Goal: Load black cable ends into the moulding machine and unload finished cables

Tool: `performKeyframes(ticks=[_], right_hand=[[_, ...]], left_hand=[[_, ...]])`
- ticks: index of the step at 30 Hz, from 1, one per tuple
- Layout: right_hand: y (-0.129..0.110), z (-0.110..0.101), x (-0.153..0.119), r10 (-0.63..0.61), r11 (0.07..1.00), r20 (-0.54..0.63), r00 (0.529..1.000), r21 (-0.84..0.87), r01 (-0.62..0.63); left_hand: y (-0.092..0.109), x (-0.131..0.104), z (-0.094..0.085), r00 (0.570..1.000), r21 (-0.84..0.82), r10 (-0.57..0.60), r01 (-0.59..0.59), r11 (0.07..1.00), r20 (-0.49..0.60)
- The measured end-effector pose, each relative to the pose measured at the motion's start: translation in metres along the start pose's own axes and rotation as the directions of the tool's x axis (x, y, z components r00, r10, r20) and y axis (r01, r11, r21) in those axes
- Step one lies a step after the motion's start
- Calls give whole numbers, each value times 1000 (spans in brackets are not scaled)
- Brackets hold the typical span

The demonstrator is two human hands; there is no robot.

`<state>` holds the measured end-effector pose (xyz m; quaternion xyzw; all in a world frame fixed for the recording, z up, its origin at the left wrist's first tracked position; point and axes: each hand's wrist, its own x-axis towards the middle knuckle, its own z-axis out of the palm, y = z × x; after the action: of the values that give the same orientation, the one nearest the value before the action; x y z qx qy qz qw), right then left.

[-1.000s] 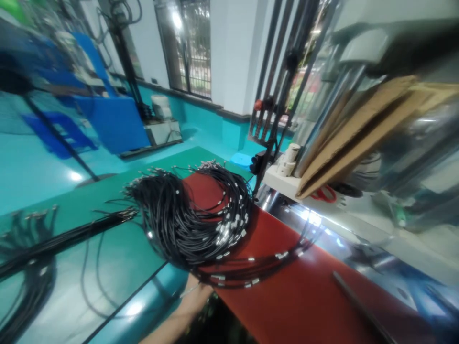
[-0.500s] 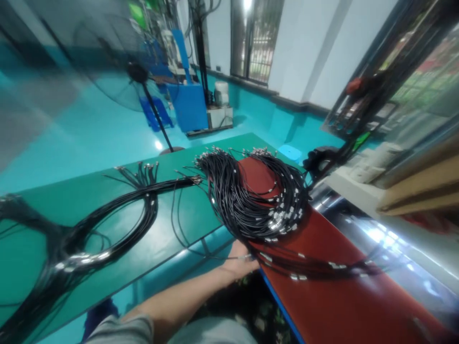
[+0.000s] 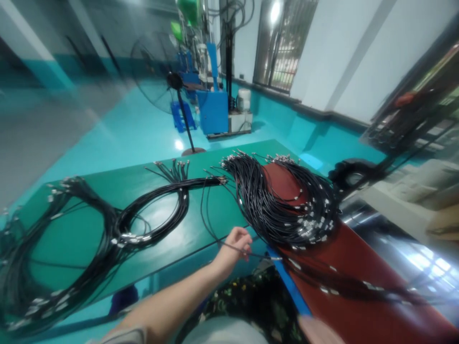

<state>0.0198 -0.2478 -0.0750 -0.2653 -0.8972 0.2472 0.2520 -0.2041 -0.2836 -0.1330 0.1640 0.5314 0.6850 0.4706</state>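
Note:
My left hand (image 3: 234, 246) is over the front edge of the green table (image 3: 201, 220), its fingers curled. A thin black cable crosses at its wrist and fingers; whether it is gripped I cannot make out. My right hand (image 3: 319, 329) shows only as a blur at the bottom edge, its fingers hidden. A large curved bundle of black cables (image 3: 258, 205) with white tags and metal ends lies where the green table meets the red surface (image 3: 344, 243). A looped bundle (image 3: 182, 205) lies left of it on the green top.
More cable coils (image 3: 103, 220) lie at the left of the green table. Behind it stand a black fan (image 3: 175, 81) and a blue machine (image 3: 213, 112). A shiny metal surface (image 3: 394, 239) is at the right.
The view has turned left, so more coils show. My left hand has come away from the large bundle to the table's front edge. My right hand has appeared at the bottom.

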Motion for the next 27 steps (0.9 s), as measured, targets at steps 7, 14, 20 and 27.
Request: performKeyframes(ticks=[7, 14, 20, 27], right_hand=[[-49, 65, 91, -502, 761, 160, 850, -384, 522], [4, 9, 105, -255, 899, -181, 950, -405, 164], [60, -21, 98, 68, 936, -133, 989, -336, -109], [42, -2, 87, 53, 865, -129, 990, -490, -110]], left_hand=[[-24, 42, 6, 994, 77, 91, -87, 993, -61], [-17, 33, 18, 997, 121, 52, -43, 992, -66], [-2, 10, 9, 999, 168, 52, -49, 985, -12], [29, -54, -60, 999, 69, 50, -51, 996, 14]])
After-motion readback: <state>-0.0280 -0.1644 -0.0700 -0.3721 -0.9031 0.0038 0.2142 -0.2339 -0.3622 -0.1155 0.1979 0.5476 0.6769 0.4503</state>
